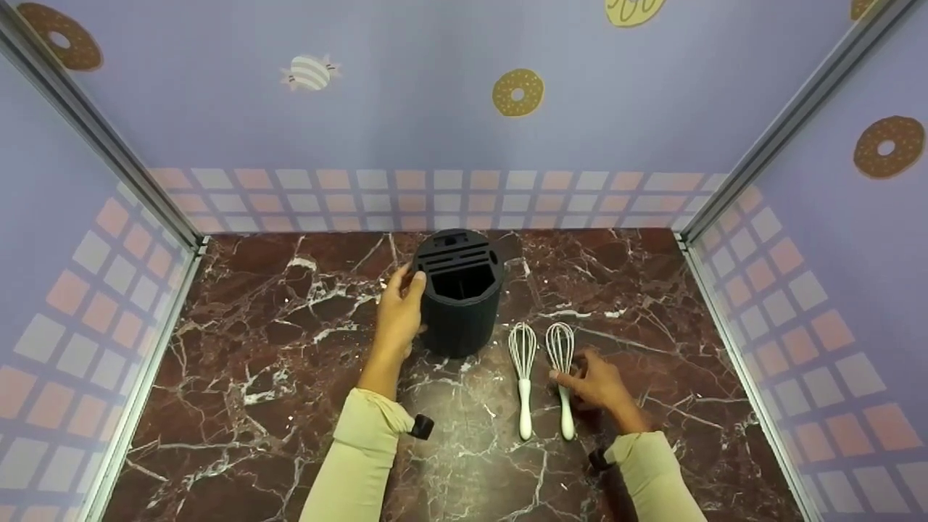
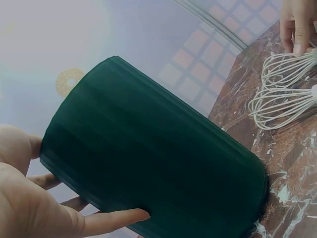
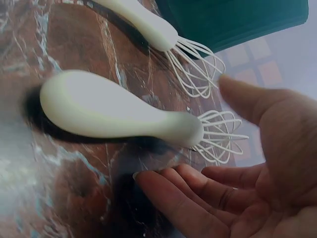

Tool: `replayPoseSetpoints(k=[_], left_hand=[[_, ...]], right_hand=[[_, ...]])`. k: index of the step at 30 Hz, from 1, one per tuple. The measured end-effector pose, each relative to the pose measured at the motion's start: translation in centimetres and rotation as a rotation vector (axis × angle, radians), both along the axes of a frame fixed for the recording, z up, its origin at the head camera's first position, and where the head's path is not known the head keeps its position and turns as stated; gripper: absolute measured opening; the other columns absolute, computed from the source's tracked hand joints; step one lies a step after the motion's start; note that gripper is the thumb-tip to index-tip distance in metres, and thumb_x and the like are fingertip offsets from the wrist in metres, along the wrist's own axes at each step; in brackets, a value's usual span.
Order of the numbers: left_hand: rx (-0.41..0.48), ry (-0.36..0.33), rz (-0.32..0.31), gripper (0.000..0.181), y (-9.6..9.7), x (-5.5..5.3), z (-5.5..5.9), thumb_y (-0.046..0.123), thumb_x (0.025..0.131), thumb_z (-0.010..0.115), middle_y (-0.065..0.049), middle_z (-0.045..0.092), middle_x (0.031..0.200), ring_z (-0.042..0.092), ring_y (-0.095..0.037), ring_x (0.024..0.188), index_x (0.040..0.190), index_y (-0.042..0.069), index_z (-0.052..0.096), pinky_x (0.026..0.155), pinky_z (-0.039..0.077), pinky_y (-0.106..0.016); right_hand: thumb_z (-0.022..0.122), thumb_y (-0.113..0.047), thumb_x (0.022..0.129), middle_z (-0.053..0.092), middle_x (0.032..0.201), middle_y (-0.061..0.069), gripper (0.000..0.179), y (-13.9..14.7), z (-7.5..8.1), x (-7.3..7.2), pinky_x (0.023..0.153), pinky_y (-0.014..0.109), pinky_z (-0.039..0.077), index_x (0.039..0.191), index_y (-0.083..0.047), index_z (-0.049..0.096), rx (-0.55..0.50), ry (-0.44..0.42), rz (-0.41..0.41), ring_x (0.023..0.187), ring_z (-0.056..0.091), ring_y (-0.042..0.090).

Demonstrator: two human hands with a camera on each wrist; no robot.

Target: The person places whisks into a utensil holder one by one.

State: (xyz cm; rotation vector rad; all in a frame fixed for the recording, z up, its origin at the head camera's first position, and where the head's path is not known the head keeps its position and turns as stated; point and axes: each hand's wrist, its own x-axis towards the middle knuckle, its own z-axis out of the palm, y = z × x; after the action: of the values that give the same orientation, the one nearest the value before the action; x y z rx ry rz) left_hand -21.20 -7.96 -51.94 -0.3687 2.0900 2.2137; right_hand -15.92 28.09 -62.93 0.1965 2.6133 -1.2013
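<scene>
Holder (image 1: 460, 326); whisks (image 1: 525, 406) to its right.
Left hand (image 1: 399, 317) spread against holder; right hand (image 1: 599, 381) unclenched by farther whisk (image 1: 567, 422), contact unclear.

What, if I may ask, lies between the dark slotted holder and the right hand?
In the head view, two whisks lie there side by side: the first whisk nearer the dark slotted holder, the second whisk next to the right hand.

Pale-yellow sleeves (image 1: 359, 457), black wrist cameras (image 1: 422, 427)
</scene>
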Motion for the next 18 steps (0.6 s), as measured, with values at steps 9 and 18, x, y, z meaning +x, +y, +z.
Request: replayPoseSetpoints(k=[9,18], left_hand=[[-0.018,0.018,0.022,0.056,0.25,0.32,0.0,0.046,0.106,0.05,-0.006,0.041,0.159,0.047,-0.039,0.14,0.158,0.028,0.037,0.088,0.054,-0.068],[-0.026,0.03,0.02,0.057,0.3,0.25,-0.19,0.048,0.106,0.05,-0.008,0.042,0.159,0.05,-0.04,0.136,0.158,0.028,0.037,0.089,0.054,-0.068]], right_hand=[[0.094,-0.029,0.074,0.067,0.086,0.012,0.071,-0.69,-0.1,0.65,0.051,0.037,0.06,0.124,0.001,0.054,-0.036,-0.028,-0.05,0.058,0.067,0.023],[0.092,-0.02,0.077,0.063,0.086,0.011,0.055,-0.93,-0.38,0.83,0.053,0.038,0.061,0.114,-0.001,0.056,-0.056,-0.036,-0.048,0.064,0.065,0.021]])
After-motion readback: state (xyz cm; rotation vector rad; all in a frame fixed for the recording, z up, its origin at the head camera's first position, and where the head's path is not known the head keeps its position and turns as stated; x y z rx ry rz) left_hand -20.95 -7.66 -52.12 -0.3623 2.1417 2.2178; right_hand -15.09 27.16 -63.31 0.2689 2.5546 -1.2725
